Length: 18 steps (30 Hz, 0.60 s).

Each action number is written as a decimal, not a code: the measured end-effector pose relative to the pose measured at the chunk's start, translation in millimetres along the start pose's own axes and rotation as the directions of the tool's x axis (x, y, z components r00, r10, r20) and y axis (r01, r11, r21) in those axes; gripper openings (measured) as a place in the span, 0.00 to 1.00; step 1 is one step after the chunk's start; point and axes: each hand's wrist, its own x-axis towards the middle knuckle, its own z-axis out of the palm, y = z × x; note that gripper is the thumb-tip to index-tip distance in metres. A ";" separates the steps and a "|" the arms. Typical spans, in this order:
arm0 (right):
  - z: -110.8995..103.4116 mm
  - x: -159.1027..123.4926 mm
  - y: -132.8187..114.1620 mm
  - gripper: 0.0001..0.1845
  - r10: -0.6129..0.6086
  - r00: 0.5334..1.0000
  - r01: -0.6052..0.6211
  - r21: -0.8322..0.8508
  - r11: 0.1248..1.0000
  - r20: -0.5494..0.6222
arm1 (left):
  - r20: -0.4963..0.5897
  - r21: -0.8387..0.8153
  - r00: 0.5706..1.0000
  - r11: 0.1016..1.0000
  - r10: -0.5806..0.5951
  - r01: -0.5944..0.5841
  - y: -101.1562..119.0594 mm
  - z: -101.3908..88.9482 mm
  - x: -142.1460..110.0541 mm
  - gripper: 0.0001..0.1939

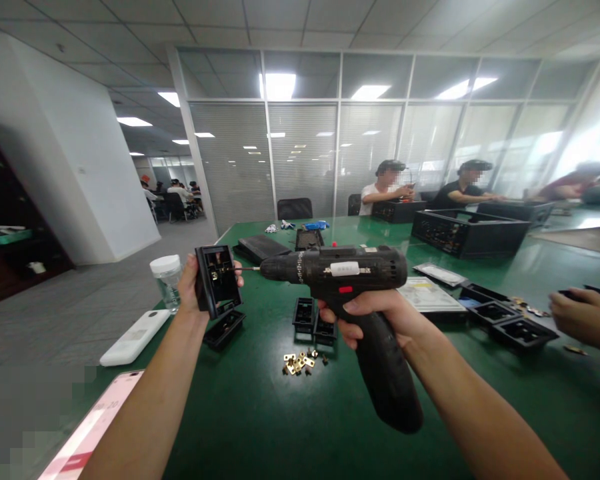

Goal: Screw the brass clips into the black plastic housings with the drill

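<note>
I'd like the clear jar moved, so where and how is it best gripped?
Probably around the body of the jar, below the white lid, from its left: it stands upright, and the left hand is close on its right.

- Setting: an office used for bench assembly.
- Upper centre: glass partition (303,160) with blinds, beneath ceiling panels (280,87) that are lit.
- Left of centre: adjoining room with seated people (180,192) and a dark office chair (174,205).
- Centre to right: green tabletop (260,413) bearing open black equipment cases (467,233), with people seated at its far side.
</note>
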 end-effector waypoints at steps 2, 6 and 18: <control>-0.4 0.5 -0.1 0.18 0.001 1.000 -0.001 -0.003 1.000 0.003 | 0.025 0.019 1.000 1.000 0.010 -0.011 0.5 1.3 0.2 0.24; 0.0 0.4 -0.4 0.15 0.004 1.000 -0.004 -0.002 1.000 -0.006 | 0.009 0.023 1.000 1.000 0.015 -0.015 1.4 3.1 0.9 0.24; -0.7 0.0 -0.7 0.18 0.005 1.000 -0.005 -0.006 1.000 0.002 | 0.004 -0.008 1.000 1.000 -0.002 0.002 0.8 1.8 0.7 0.24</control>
